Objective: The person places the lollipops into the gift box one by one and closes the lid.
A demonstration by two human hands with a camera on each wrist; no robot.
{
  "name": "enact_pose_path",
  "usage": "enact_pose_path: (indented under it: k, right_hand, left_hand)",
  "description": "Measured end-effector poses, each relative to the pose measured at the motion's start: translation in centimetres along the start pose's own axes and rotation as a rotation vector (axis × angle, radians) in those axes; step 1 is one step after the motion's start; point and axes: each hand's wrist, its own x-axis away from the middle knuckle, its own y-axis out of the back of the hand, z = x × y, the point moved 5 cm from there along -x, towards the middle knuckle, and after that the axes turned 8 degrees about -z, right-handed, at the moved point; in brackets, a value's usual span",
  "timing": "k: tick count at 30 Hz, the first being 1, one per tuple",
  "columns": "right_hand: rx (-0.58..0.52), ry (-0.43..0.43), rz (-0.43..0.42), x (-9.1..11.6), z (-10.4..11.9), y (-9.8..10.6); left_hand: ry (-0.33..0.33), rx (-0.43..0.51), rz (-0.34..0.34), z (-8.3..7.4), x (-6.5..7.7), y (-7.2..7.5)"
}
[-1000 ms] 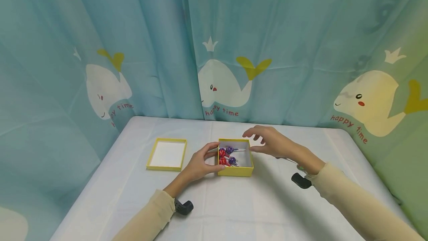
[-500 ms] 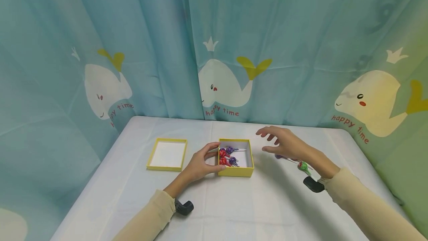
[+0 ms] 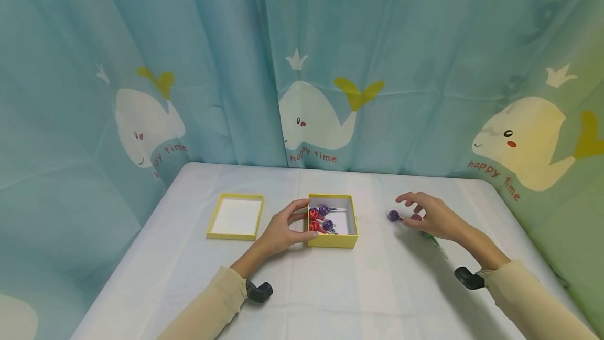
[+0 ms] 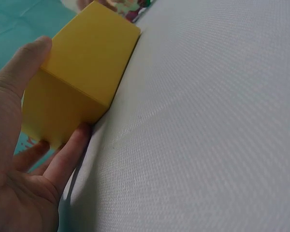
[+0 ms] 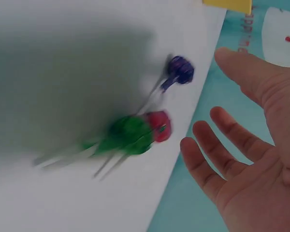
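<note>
My left hand (image 3: 282,230) holds a yellow box (image 3: 332,241) at its left side, thumb at the near corner and fingers along the other face, as the left wrist view confirms. Inside the box, red lollipops (image 3: 314,215) and purple lollipops (image 3: 326,211) lie toward the left. My right hand (image 3: 439,218) hovers over loose lollipops at the right, thumb and fingers apart with nothing between them. In the right wrist view these are a purple lollipop (image 5: 180,69), a green lollipop (image 5: 130,135) and a red lollipop (image 5: 159,126), the green one overlapping the red.
A yellow-rimmed box lid (image 3: 235,218) lies inside up, left of the box. White cloth covers the table (image 3: 321,293). Behind it hangs a blue-green curtain (image 3: 226,67) with whale prints.
My right hand has moved right and a little nearer, from the box's right edge to the loose lollipops. My left hand and the box have stayed put.
</note>
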Motion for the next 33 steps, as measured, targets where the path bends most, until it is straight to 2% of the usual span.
enact_pose_path:
  k: [4, 10, 17, 20, 22, 29, 33]
  right_hand:
    - [0.021, -0.011, -0.024, 1.5, -1.0, 0.4]
    - [0.035, -0.126, 0.013, 3.3, -2.3, 0.5]
    - [0.062, -0.221, 0.025, 4.7, -3.2, 0.3]
    - [0.073, -0.235, 0.019, 5.0, -3.4, 0.2]
    - [0.074, -0.237, 0.014, 5.2, -3.5, 0.1]
    - [0.093, -0.264, 0.011, 5.5, -3.8, -0.4]
    - [0.098, -0.265, 0.005, 5.5, -4.0, -0.5]
  left_hand:
    - [0.002, 0.0, -0.001, -0.1, 0.0, 0.0]
    - [0.01, 0.011, -0.004, -0.4, 0.0, -0.2]
    - [0.008, 0.025, 0.004, -3.2, 0.8, 0.1]
    - [-0.006, 0.022, 0.002, -3.5, 1.0, 0.2]
    - [-0.007, 0.018, 0.001, -3.4, 0.9, 0.2]
    - [-0.007, 0.006, 0.003, 0.1, -0.1, 0.1]
    - [-0.008, 0.006, 0.007, 0.0, -0.1, 0.1]
